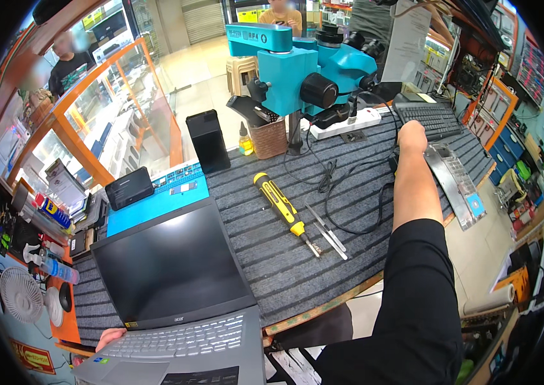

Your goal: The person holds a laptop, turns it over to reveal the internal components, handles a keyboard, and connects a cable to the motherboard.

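An open grey laptop (175,269) with a dark screen stands tilted at the lower left. At its left edge near the hinge is my left hand (111,337), its fingers closed on the laptop's side and partly hidden by it. My right arm stretches far forward across the right of the bench. Beside the black keyboard (435,119), my right hand (412,136) is closed, and its back hides whatever is in it. A black cable (374,226) runs along the mat close to that forearm.
A yellow-black screwdriver (278,202) and tweezers (326,228) lie on the striped grey mat (272,282). Behind them stand a teal microscope (291,77), a woven holder (268,139), a power strip (349,123) and a black box (208,141). A bare laptop part (456,186) lies right.
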`<action>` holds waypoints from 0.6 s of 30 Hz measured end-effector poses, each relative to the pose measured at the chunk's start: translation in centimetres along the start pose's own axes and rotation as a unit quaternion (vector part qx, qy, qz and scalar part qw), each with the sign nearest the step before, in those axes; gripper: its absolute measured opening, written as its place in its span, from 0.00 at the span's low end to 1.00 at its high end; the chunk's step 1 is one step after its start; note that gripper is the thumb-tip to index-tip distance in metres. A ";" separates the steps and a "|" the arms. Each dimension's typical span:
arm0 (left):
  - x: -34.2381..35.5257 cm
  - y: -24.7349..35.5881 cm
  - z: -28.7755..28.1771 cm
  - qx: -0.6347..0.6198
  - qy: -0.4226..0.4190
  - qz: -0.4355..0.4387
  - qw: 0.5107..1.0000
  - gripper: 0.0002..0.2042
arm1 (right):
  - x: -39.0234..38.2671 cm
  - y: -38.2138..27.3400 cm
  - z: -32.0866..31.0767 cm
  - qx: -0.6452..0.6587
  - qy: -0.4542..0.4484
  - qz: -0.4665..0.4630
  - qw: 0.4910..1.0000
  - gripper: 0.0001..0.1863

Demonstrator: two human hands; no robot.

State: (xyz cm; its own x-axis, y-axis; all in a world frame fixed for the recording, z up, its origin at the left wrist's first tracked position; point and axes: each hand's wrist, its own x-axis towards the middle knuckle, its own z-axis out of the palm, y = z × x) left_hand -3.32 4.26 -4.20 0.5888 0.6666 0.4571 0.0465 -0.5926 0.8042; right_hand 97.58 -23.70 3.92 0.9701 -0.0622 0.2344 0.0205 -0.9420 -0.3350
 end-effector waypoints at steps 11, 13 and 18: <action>0.0 -1.2 -0.8 0.007 -0.018 -0.011 1.000 0.20 | -0.4 1.2 -0.6 -0.133 0.014 0.023 0.991 0.26; -1.0 -0.8 -1.2 0.015 -0.013 -0.014 1.000 0.20 | -2.2 -0.4 -1.5 -0.137 -0.029 0.055 0.989 0.33; -1.0 -1.3 -2.0 0.015 -0.025 -0.016 0.999 0.19 | -1.0 0.2 -0.7 -0.117 -0.020 0.036 0.992 0.21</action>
State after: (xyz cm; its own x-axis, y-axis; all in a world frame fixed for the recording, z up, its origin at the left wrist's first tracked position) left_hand -5.56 5.29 -4.94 0.6255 0.6631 0.4110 0.0907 -0.5851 0.8059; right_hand 96.43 -24.08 4.30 0.9760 -0.1234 0.1792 -0.1011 -0.9866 -0.1282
